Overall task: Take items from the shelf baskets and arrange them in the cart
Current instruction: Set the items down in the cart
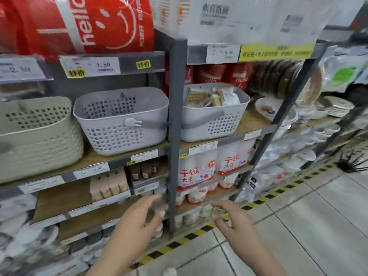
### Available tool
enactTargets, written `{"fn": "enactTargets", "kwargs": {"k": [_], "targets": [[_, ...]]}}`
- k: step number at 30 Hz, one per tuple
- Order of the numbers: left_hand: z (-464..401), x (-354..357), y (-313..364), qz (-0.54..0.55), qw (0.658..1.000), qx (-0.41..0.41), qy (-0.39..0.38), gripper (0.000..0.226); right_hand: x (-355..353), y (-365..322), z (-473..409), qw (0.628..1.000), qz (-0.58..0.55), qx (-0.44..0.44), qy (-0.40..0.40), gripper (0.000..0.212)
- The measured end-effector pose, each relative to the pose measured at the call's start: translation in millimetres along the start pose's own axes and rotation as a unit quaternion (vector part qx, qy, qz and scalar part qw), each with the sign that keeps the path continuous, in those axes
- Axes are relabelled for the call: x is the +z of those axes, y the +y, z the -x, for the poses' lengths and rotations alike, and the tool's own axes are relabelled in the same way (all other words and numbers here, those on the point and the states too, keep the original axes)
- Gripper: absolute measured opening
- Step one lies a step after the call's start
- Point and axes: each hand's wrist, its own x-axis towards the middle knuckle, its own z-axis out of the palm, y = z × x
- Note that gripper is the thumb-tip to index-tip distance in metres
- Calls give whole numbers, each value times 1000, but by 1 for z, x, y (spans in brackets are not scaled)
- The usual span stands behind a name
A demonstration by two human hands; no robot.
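Three baskets stand on the middle shelf. A beige basket (pixel 29 136) is at the left. A grey perforated basket (pixel 121 124) beside it shows nothing inside. Right of the grey post, another grey basket (pixel 215 118) holds several small packets (pixel 211 96). Both hands are low in front of the lower shelves, well below the baskets. My left hand (pixel 139 218) has its fingers loosely spread and holds nothing I can make out. My right hand (pixel 231 216) pinches a small clear, blurred item (pixel 217 209) between thumb and fingertips. No cart is in view.
A grey shelf upright (pixel 175 136) stands between my hands and splits the shelving. Red hello bags (pixel 89 22) fill the top shelf, white packs (pixel 199 172) the lower one, and plates (pixel 338 108) lie at the right. Tiled floor (pixel 298 236) with a yellow-black strip (pixel 199 232) lies to the right.
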Motion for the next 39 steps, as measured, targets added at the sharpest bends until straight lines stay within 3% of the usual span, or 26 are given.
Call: {"fn": "enactTargets", "kwargs": {"k": [4,13,18,22,26,31,35,39], "targets": [[-46,-3,16,5,1000,13,21,41,-24,0,-46,999,-23,-35,1,21],[-171,7,111,27,986,162,15,28,-128,20,-140,993,-17,-64,94,22],[-229,-6,159,31,971,219,92,26,-169,17,-182,988,-18,-113,106,23],[-275,-8,178,5,970,188,153,26,-197,6,-223,978,-10,-173,120,19],[-311,-1,193,-50,982,69,167,22,-218,0,-277,970,56,-204,121,18],[-333,11,204,-124,970,-12,209,25,-233,-2,-327,964,110,-242,17,34],[-342,11,199,-19,983,-36,179,38,-238,-1,-351,945,158,-285,-38,50],[-338,10,197,56,969,-12,240,20,-234,3,-362,931,170,-308,-100,66]]}}
